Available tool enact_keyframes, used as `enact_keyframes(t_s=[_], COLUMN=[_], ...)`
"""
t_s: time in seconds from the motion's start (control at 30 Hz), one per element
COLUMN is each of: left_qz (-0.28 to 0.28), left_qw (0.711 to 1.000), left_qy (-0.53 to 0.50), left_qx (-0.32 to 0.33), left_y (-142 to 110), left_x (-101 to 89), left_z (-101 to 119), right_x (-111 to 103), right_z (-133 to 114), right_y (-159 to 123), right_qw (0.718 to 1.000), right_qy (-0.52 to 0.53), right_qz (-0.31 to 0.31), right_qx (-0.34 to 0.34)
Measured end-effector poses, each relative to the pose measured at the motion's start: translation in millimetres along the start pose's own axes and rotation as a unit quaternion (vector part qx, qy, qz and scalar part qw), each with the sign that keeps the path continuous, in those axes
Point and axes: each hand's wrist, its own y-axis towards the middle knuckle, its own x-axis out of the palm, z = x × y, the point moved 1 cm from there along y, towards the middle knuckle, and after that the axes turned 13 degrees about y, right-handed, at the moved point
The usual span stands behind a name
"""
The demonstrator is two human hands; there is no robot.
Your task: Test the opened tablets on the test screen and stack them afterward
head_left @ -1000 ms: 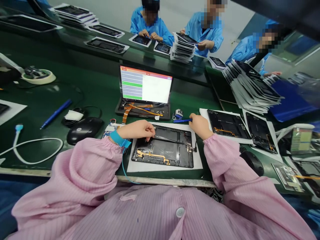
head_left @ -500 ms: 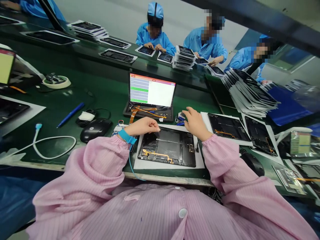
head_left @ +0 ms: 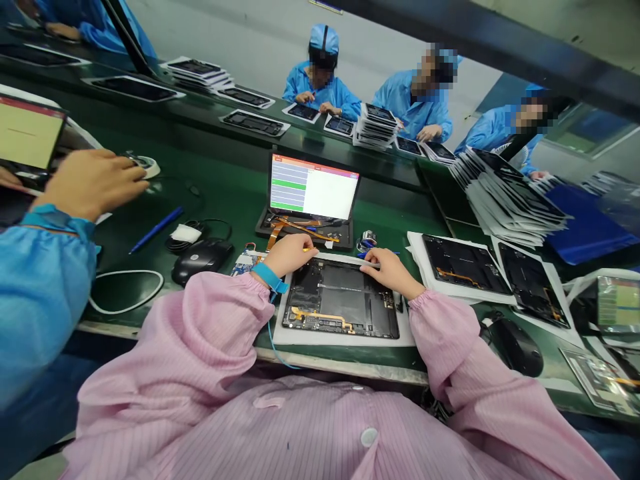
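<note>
An opened tablet (head_left: 345, 300) lies on a white sheet (head_left: 320, 339), its black inside and orange flex cable facing up. My left hand (head_left: 293, 253), with a blue strap at the wrist, is closed in a pinch above the tablet's far left corner. What its fingertips hold is too small to make out. My right hand (head_left: 390, 272) is closed at the far right edge, pinching a thin silvery tool (head_left: 369, 262) that points left over the tablet; its kind is unclear. Left of the tablet, a small circuit board (head_left: 246, 263) is partly hidden by my left wrist.
Behind the tablet stands a lit screen (head_left: 315, 187) on a dark base. A mouse (head_left: 203, 260) and blue pen (head_left: 156, 230) lie left. A co-worker's hand (head_left: 97, 183) reaches in there. More opened tablets (head_left: 465, 267) lie right. Several co-workers sit opposite beside stacks.
My right hand has come down and left from near the blue and silver items, and now pinches the thin tool. A co-worker's blue-sleeved arm has entered at left. The view has shifted slightly.
</note>
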Motion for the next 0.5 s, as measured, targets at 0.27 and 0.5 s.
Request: enact_keyframes(t_s=[0.27,0.5], left_qz=[0.196,0.294], left_qw=[0.971,0.910], left_qy=[-0.104,-0.254], left_qx=[-0.085,-0.148], left_y=[-2.4,-5.2], left_x=[-24.2,-41.6], left_z=[-8.2,-15.6], right_x=[-0.7,-94.5], right_z=[-17.4,26.0], right_y=[-10.0,-2.0], right_qw=[0.999,0.870], right_qy=[0.026,0.176], right_qz=[0.042,0.453], right_qx=[0.003,0.085])
